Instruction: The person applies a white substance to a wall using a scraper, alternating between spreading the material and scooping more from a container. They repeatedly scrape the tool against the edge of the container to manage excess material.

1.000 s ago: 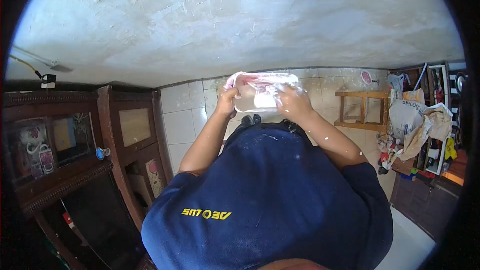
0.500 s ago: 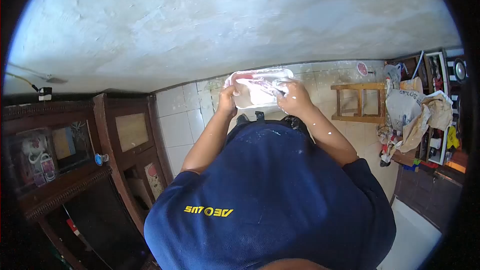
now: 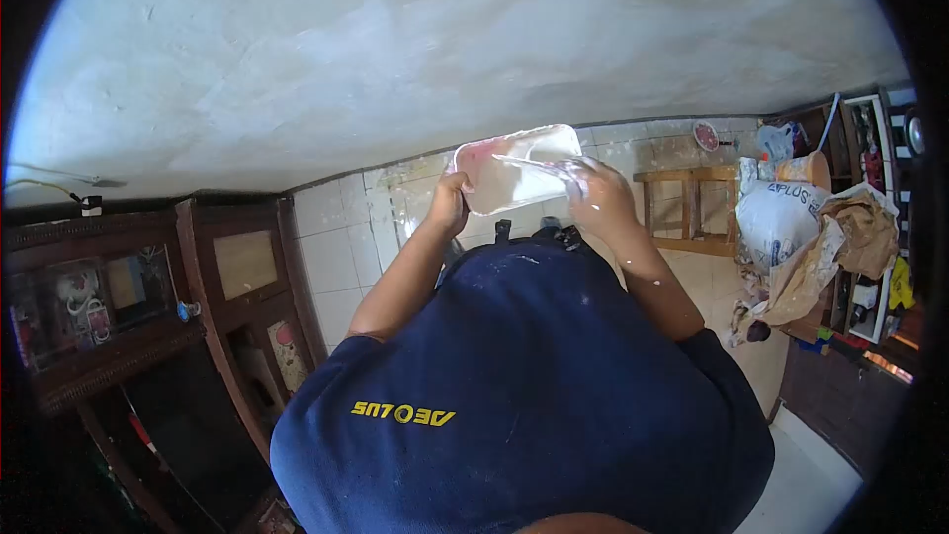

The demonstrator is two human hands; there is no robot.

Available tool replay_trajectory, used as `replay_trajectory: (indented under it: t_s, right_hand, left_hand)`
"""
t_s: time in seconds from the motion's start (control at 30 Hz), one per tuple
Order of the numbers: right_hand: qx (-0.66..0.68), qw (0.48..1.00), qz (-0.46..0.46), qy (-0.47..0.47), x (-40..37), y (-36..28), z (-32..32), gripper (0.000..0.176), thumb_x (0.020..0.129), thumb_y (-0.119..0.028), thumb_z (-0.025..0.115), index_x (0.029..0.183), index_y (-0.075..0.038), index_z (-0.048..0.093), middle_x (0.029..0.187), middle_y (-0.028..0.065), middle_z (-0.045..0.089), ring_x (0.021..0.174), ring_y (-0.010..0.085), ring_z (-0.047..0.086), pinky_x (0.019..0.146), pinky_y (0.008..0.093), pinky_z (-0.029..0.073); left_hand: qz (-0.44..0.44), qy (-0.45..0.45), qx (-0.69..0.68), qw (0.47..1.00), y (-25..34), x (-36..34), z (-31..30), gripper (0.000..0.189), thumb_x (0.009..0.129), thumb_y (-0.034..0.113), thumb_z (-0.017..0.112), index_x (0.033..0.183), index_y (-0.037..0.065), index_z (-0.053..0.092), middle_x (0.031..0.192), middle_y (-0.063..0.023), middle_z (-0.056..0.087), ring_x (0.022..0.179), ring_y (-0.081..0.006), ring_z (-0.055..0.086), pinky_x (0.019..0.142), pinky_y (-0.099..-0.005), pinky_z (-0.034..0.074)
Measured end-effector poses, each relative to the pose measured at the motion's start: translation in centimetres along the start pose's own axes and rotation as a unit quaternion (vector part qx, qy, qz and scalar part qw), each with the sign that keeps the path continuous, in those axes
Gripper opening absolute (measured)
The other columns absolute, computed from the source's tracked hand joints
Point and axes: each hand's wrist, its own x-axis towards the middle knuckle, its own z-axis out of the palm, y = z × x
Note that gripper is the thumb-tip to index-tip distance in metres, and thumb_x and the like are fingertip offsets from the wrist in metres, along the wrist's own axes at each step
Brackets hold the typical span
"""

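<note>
My left hand (image 3: 450, 206) is closed on the left end of a shallow white plastic tub (image 3: 481, 200), the thumb over its rim. White paste and a pinkish patch show inside the tub. My right hand (image 3: 605, 206), spotted with white, is closed around a paste-smeared putty knife (image 3: 539, 167) at the tub's right end. The knife's blade reaches over the inside of the tub; its handle is mostly hidden by my fingers. The tub is held in front of my chest, close to the wall.
A patchy plastered wall (image 3: 474, 40) rises ahead. Dark wooden cabinets (image 3: 188, 267) stand at the left. To the right are a wooden stool (image 3: 687, 210), a white sack (image 3: 776, 222), brown paper (image 3: 860, 232) and cluttered shelves. A round pinkish object (image 3: 705, 135) lies near the wall's foot.
My right hand has moved slightly right, drawing the knife along the tub. The tub's right end sits a bit higher. My view has shifted slightly.
</note>
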Motion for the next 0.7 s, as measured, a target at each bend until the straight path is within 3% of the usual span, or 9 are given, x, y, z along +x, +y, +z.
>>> replay_trajectory:
  t_s: [0.07,0.13,0.33,0.43,0.5,0.53,0.6,0.63,0.7]
  right_hand:
    - [-0.027,0.999,0.021,-0.039,0.5,0.9,-1.3,0.022,0.074,-0.010,0.053,0.093,-0.005,0.064,0.094,0.0177,0.061,0.087,0.0334,0.059,0.075,0.0413,0.049]
    - [-0.059,0.981,0.034,-0.180,1.5,2.1,-2.0,0.023,0.074,-0.009,0.051,0.091,-0.005,0.064,0.091,0.0186,0.061,0.087,0.0332,0.060,0.076,0.0419,0.048]
    - [-0.022,0.935,0.045,-0.352,4.5,7.9,-4.9,0.025,0.072,-0.013,0.059,0.093,-0.001,0.063,0.090,0.0239,0.061,0.086,0.0395,0.057,0.077,0.0438,0.045]
    - [0.038,0.946,0.028,-0.320,5.2,9.2,-6.9,0.027,0.072,-0.012,0.060,0.096,0.001,0.062,0.086,0.0242,0.061,0.083,0.0361,0.059,0.076,0.0408,0.046]
    - [0.122,0.950,0.124,-0.261,5.2,9.2,-7.7,0.028,0.069,-0.010,0.060,0.095,0.002,0.062,0.087,0.0240,0.061,0.080,0.0372,0.059,0.075,0.0381,0.047]
    - [0.122,0.950,0.116,-0.263,4.8,9.2,-7.7,0.028,0.069,-0.010,0.060,0.095,0.002,0.062,0.087,0.0240,0.061,0.080,0.0372,0.059,0.075,0.0381,0.047]
    - [0.160,0.973,0.093,-0.138,3.8,10.6,-6.4,0.029,0.071,-0.009,0.061,0.098,0.002,0.061,0.088,0.0214,0.063,0.080,0.0330,0.061,0.076,0.0359,0.047]
    - [0.271,0.947,0.125,-0.117,2.5,14.7,-2.7,0.034,0.075,-0.002,0.060,0.108,0.002,0.055,0.094,0.0172,0.064,0.083,0.0256,0.062,0.077,0.0340,0.047]
    - [0.367,0.914,0.139,-0.100,2.8,12.9,-2.9,0.037,0.076,0.002,0.059,0.112,0.002,0.051,0.098,0.0136,0.062,0.089,0.0198,0.059,0.079,0.0302,0.047]
  left_hand:
    - [-0.008,0.016,-0.008,1.000,-1.3,0.5,2.6,0.046,0.061,0.015,0.045,0.103,-0.001,0.053,0.094,-0.0138,0.058,0.090,-0.0267,0.055,0.083,-0.0354,0.043]
    - [-0.009,0.025,0.063,0.998,-2.4,1.0,4.6,0.041,0.061,0.014,0.045,0.099,0.000,0.054,0.090,-0.0127,0.058,0.088,-0.0265,0.056,0.082,-0.0352,0.043]
    - [-0.044,0.063,-0.047,0.996,-5.8,1.9,8.2,0.044,0.062,0.016,0.044,0.102,-0.002,0.053,0.090,-0.0142,0.057,0.083,-0.0284,0.057,0.080,-0.0381,0.045]
    - [-0.046,0.071,-0.079,0.993,-7.0,2.1,7.8,0.050,0.062,0.018,0.044,0.106,-0.003,0.051,0.093,-0.0153,0.057,0.085,-0.0293,0.056,0.082,-0.0394,0.045]
    - [-0.027,0.075,-0.083,0.993,-7.5,1.8,7.6,0.052,0.062,0.019,0.044,0.109,-0.003,0.050,0.095,-0.0158,0.057,0.086,-0.0297,0.056,0.083,-0.0398,0.044]
    - [-0.020,0.086,-0.091,0.992,-7.5,1.8,7.5,0.053,0.062,0.020,0.044,0.109,-0.003,0.050,0.097,-0.0159,0.057,0.089,-0.0298,0.056,0.084,-0.0396,0.044]
    - [-0.003,0.100,-0.102,0.990,-6.9,1.4,7.7,0.053,0.062,0.020,0.044,0.110,-0.003,0.050,0.099,-0.0160,0.056,0.091,-0.0299,0.055,0.084,-0.0394,0.044]
    - [0.015,0.114,-0.091,0.989,-6.2,0.9,8.2,0.054,0.063,0.020,0.044,0.111,-0.003,0.050,0.101,-0.0161,0.056,0.094,-0.0298,0.055,0.085,-0.0390,0.044]
    - [0.039,0.131,-0.081,0.987,-5.4,0.4,8.3,0.054,0.063,0.020,0.044,0.112,-0.003,0.050,0.103,-0.0162,0.056,0.096,-0.0297,0.054,0.087,-0.0387,0.043]
